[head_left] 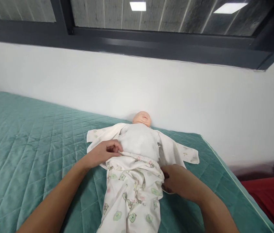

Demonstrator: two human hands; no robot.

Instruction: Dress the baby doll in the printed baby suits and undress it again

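Left of the doll [139, 139], as I look, my left hand [104, 151] pinches the waistband of its pants [132, 194]. The doll lies face-up on the green bed [35, 145], over an open jacket [172, 149]. Right of the doll, my right hand [182, 181] curls against the pants; I can't tell whether it grips.

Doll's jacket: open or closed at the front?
Open: the jacket is spread out to both sides, with the doll's white torso showing between.
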